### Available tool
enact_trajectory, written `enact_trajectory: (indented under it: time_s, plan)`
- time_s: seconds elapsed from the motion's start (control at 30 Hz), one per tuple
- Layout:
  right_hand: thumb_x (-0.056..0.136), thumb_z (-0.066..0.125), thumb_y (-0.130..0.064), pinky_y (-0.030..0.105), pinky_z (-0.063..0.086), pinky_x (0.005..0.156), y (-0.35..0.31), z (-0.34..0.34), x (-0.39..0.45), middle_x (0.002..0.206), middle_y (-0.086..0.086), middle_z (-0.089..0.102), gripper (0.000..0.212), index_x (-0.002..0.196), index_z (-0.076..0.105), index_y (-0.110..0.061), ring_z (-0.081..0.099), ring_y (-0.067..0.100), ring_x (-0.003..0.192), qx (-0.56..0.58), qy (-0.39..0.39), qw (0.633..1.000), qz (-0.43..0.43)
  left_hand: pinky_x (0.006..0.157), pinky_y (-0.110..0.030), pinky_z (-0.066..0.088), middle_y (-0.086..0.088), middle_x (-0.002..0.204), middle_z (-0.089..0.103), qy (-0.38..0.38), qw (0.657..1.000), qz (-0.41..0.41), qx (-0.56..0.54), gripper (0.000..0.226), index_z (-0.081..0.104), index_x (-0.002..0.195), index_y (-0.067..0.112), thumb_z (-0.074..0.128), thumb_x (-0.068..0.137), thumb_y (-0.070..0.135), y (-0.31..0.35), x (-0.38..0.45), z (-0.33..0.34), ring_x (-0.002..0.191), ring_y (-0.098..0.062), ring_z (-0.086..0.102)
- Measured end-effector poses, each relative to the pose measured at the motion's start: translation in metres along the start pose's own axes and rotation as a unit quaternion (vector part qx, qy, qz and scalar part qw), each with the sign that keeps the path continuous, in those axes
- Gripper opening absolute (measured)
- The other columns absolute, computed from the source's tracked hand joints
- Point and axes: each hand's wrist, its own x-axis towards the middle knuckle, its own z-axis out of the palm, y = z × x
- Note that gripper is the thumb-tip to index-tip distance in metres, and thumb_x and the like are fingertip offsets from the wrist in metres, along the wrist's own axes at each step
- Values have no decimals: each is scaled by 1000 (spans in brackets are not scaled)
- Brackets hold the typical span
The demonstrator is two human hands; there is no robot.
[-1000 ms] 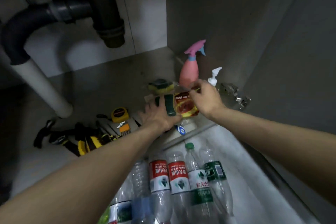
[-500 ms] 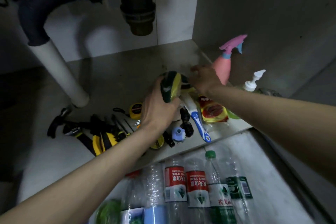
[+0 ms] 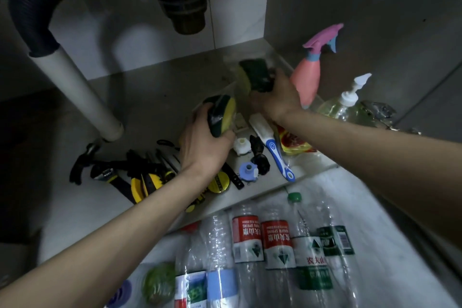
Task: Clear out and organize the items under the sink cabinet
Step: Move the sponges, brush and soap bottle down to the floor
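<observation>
Right hand (image 3: 275, 100) now lifts second sponge (image 3: 252, 75).

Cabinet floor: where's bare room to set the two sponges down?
Bare floor lies between the white drain pipe, the back wall and the left hand. Crowded: tools front left, brush and packet mid-front, pink spray bottle and pump bottle along the right wall.

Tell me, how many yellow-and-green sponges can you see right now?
2. One sponge is gripped in the left hand; the other sponge is held by the right hand, farther back. More may be hidden behind the hands.
</observation>
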Motion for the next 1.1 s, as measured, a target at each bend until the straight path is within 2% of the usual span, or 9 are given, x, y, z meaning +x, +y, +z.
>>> enact_trajectory:
  time_s: [0.13,0.27,0.3,0.43,0.53,0.67,0.83,0.97,1.1]
  plan:
    - [76,74,-40,39,57,92,-10,-45,-54,116,-14,64,66,135,44,-30,65,11,106,109,27,993,-26,89,-30,43,1,138,46,-4,999,37,-7,69,40,143,32,69,80,30,10,-27,7,120,-20,50]
    - [78,73,-52,10,49,86,11,-100,-127,119,-34,50,80,145,36,-31,51,-23,107,95,25,995,-20,97,-32,44,2,143,40,-40,994,96,-12,72,38,145,29,68,80,26,21,-61,16,125,-15,46]
    - [76,72,-57,9,44,86,21,-111,-148,121,-37,50,80,144,37,-34,49,-25,109,89,39,995,-9,98,-30,44,4,143,40,-47,992,116,-10,72,38,145,29,68,80,27,24,-70,18,125,-12,44]
    - [76,69,-65,17,41,90,67,-144,-234,124,-45,50,68,136,38,-53,50,-19,116,94,58,993,44,93,-26,49,13,140,41,-89,981,171,-5,73,35,144,31,68,80,27,31,-118,37,119,-2,44]
    - [74,70,-68,22,46,87,106,-152,-292,127,-40,50,65,128,34,-65,54,-15,113,65,42,992,105,89,-28,53,18,138,42,-150,971,186,10,74,32,144,34,69,80,32,24,-156,52,115,-1,45]
    - [80,76,-47,35,53,86,157,-145,-358,131,-19,57,64,131,38,-55,62,0,105,25,20,980,194,90,-19,44,17,137,45,-208,959,189,38,67,35,141,35,66,82,42,-1,-206,67,117,-4,49]
    - [73,69,-44,18,43,68,176,-133,-394,112,-34,51,51,108,40,-67,56,-8,99,-54,18,979,194,98,-13,34,18,141,43,-297,925,219,92,71,30,142,39,69,82,42,-25,-241,85,124,-3,45]
    - [81,76,-33,30,50,82,198,-131,-390,121,-8,50,60,131,44,-36,56,13,104,-114,14,969,217,99,-17,32,18,146,35,-325,898,258,144,78,26,145,39,70,80,43,-34,-240,98,128,-6,43]
    - [79,81,-37,39,54,90,207,-126,-380,131,1,47,71,138,46,-19,54,19,110,-136,-16,958,253,102,-27,44,14,151,29,-314,894,268,174,77,30,146,35,71,82,46,-35,-229,107,132,-11,41]
